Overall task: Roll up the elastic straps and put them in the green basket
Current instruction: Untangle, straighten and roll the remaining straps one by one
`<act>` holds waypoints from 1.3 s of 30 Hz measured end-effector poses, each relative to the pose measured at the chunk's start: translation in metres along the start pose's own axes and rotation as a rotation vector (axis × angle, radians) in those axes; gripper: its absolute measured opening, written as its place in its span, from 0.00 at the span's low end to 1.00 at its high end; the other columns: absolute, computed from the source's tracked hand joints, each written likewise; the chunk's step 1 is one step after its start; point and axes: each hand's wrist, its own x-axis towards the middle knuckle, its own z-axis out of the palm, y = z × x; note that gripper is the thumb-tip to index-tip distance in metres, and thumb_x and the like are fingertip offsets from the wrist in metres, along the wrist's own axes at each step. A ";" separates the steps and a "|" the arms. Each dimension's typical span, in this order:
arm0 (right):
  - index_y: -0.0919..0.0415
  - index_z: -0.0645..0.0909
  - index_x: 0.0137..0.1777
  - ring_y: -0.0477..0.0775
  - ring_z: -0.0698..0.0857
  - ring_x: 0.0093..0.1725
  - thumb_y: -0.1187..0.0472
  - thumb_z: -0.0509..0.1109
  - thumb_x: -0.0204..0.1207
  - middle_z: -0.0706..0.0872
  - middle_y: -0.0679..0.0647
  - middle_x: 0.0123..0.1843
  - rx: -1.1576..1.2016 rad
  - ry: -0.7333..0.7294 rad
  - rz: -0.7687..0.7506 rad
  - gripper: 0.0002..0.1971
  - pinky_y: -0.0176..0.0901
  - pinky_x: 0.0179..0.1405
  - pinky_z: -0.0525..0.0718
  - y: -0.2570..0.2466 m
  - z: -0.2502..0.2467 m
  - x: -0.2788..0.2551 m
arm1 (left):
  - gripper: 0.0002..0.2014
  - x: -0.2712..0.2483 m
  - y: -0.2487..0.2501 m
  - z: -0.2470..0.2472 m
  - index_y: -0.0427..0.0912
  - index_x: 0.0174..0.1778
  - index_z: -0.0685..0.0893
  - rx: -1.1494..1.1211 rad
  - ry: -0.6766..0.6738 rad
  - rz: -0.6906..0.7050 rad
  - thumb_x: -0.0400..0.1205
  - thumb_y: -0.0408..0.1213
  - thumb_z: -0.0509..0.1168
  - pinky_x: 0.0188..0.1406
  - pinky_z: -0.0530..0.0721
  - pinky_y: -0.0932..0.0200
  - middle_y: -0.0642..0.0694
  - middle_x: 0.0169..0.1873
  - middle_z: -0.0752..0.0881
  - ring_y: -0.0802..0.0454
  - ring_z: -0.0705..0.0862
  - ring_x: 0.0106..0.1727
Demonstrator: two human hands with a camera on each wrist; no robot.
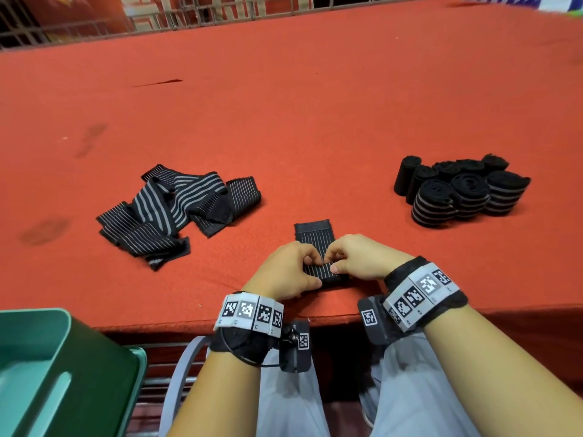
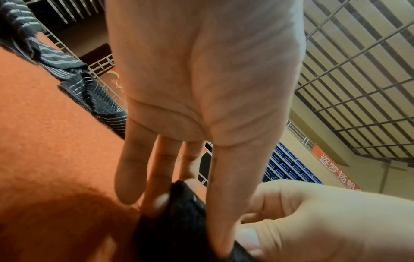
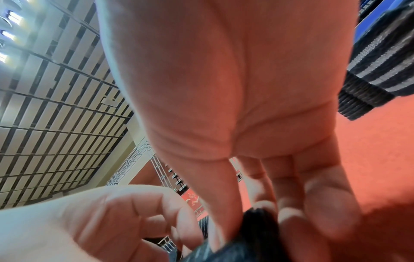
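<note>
We have both hands, left hand [image 1: 285, 270] and right hand [image 1: 356, 257], grip clamped on the near end of the strap [image 1: 315, 239] at the bench [image 1: 315, 121] edge, roll just started. Risks: elastic springs loose if a thumb slips; roll goes crooked; it drops off the edge. Green basket [image 1: 56, 367] sits lower left.
</note>
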 end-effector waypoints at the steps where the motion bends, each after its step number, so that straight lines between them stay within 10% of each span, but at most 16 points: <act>1: 0.52 0.86 0.58 0.49 0.81 0.48 0.58 0.73 0.79 0.83 0.47 0.49 0.010 0.007 0.008 0.09 0.42 0.50 0.77 0.000 0.000 0.001 | 0.19 0.001 0.000 0.000 0.55 0.55 0.84 0.038 -0.001 0.008 0.70 0.40 0.80 0.50 0.86 0.53 0.56 0.52 0.80 0.50 0.84 0.49; 9: 0.51 0.80 0.49 0.48 0.86 0.32 0.57 0.68 0.82 0.85 0.47 0.42 0.051 0.065 -0.012 0.00 0.50 0.42 0.85 -0.002 -0.001 -0.002 | 0.17 0.011 -0.007 0.001 0.52 0.60 0.85 0.095 0.011 0.012 0.76 0.39 0.76 0.59 0.78 0.56 0.52 0.54 0.79 0.54 0.79 0.56; 22: 0.54 0.83 0.60 0.51 0.77 0.49 0.53 0.73 0.78 0.68 0.44 0.47 -0.113 0.010 -0.011 0.13 0.43 0.50 0.71 -0.004 -0.002 0.006 | 0.12 0.020 -0.016 0.001 0.55 0.57 0.79 0.003 0.047 0.021 0.81 0.36 0.69 0.53 0.82 0.50 0.53 0.46 0.85 0.51 0.84 0.48; 30: 0.55 0.84 0.63 0.54 0.79 0.59 0.54 0.71 0.81 0.74 0.49 0.57 -0.123 -0.004 0.009 0.13 0.50 0.62 0.76 -0.004 0.000 0.010 | 0.20 0.019 -0.019 0.009 0.54 0.57 0.82 0.074 0.088 0.047 0.72 0.42 0.78 0.59 0.79 0.54 0.56 0.54 0.76 0.55 0.79 0.56; 39: 0.51 0.80 0.65 0.52 0.81 0.55 0.56 0.78 0.71 0.83 0.50 0.58 -0.122 0.019 0.007 0.22 0.47 0.54 0.79 -0.008 0.000 0.003 | 0.18 0.019 -0.020 0.012 0.55 0.58 0.82 0.075 0.108 0.039 0.75 0.38 0.76 0.61 0.79 0.50 0.54 0.53 0.81 0.53 0.80 0.56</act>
